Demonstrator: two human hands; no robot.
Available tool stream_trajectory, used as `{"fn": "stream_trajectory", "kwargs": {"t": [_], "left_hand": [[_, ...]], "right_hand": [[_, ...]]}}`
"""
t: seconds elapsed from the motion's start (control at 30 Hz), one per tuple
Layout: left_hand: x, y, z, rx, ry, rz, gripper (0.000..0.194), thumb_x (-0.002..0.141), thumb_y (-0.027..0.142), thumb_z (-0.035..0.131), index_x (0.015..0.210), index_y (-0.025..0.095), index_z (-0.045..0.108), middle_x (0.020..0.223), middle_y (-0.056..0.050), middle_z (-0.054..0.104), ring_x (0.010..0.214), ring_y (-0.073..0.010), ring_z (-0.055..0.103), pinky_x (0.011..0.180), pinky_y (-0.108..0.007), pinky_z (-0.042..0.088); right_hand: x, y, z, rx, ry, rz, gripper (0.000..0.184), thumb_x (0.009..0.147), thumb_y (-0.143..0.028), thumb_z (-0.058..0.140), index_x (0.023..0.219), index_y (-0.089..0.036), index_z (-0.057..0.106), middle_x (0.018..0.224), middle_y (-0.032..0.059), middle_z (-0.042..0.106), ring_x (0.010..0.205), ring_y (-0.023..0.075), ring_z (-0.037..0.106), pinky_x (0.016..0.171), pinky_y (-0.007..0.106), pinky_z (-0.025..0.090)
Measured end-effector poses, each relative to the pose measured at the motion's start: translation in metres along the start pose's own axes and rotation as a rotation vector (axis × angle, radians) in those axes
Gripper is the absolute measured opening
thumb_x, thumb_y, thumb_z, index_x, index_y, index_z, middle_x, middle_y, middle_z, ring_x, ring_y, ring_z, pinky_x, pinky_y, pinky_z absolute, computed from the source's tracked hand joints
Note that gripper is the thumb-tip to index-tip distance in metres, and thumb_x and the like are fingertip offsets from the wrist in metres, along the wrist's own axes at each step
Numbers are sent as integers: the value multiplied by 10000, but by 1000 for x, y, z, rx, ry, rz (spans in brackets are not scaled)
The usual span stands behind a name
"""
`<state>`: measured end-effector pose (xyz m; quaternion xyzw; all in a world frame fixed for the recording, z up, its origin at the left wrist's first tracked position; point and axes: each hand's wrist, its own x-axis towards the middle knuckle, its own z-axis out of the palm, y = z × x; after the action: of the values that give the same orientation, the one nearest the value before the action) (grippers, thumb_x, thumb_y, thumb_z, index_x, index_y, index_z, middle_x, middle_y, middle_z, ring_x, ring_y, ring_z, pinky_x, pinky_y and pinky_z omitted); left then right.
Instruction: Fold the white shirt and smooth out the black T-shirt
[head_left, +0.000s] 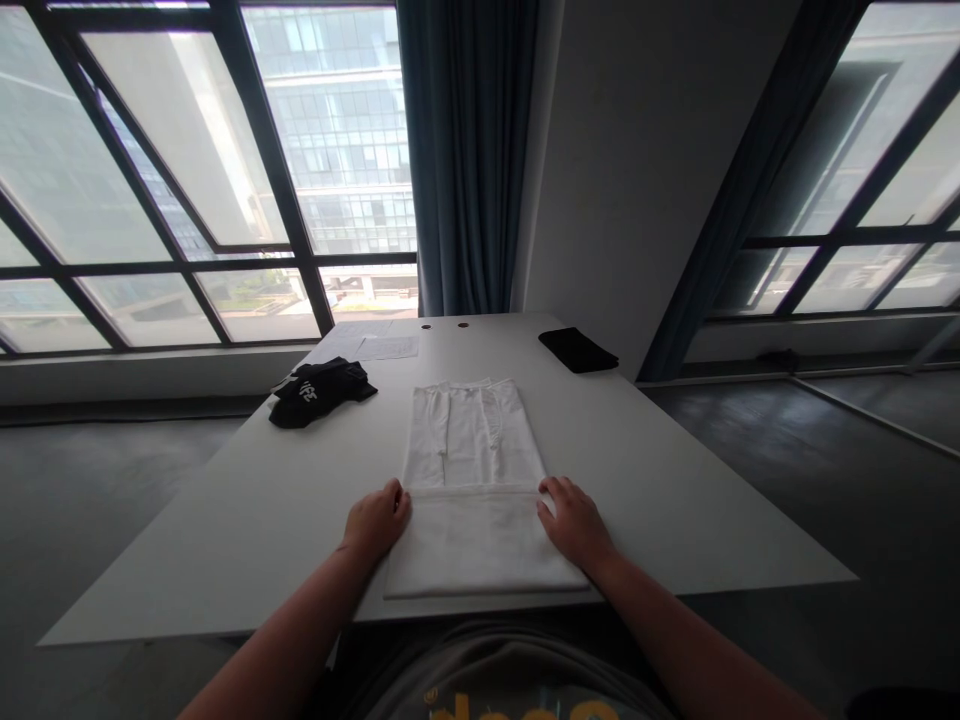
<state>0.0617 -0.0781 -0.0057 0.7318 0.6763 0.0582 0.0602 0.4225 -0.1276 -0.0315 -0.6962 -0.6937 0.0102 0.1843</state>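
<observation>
A white T-shirt (487, 540) lies folded lengthwise into a narrow panel on the table, its lower part turned up over the upper part. The hem makes a straight line across the middle, and the sleeves show folded inward above it. My left hand (379, 517) is closed with bent fingers on the left end of that hem. At the hem's right end, my right hand (574, 520) has its fingers curled on the cloth and the thumb a little below them. The fingertips of both hands are partly hidden.
The white table (667, 500) narrows away from me. A crumpled black garment with white lettering (319, 392) lies at the left edge, near papers (386, 347). A folded black cloth (577, 350) rests at the far right. Behind stand a blue curtain (472, 160) and windows.
</observation>
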Motion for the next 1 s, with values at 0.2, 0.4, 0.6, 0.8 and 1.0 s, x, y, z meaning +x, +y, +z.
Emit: {"fn": "stream_trajectory", "kwargs": {"t": [0.2,0.4,0.6,0.8,1.0], "left_hand": [[19,1,-1,26,22,0,239,1019,386,459,996,248,652,982,-91,782,905,-255,737,747,-323,448],[42,-1,3,33,37,12,314,1038,437,424,1054,247,673,1016,-106,782,945,-259,733,802,-329,469],[81,3,8,1,70,12,321,1031,440,424,1079,238,668,1044,-124,783,977,-276,740,822,-341,484],[122,4,7,-43,107,-57,360,1035,424,421,1241,209,623,1055,-141,781,1007,-278,736,856,-353,497],[146,3,9,-63,170,11,476,1037,432,444,1442,220,576,1415,-145,648,1316,-279,571,1105,-372,406]], "right_hand": [[10,1,0,-38,-9,-8,143,979,-263,548,1089,-221,629,1119,95,658,1057,243,606,972,346,412],[21,4,6,-65,26,-34,234,990,-272,548,1206,-205,608,1193,116,646,1095,257,593,970,351,412],[53,5,14,-83,-12,16,277,1010,-317,543,1251,-197,608,1246,114,653,1114,249,602,957,341,405],[88,7,20,-90,-5,71,391,1010,-333,532,1371,-200,602,1319,136,644,1174,256,584,1002,342,403],[117,14,29,-117,-37,103,556,1018,-386,478,1555,-241,494,1482,143,584,1330,280,513,1063,405,388]]}}
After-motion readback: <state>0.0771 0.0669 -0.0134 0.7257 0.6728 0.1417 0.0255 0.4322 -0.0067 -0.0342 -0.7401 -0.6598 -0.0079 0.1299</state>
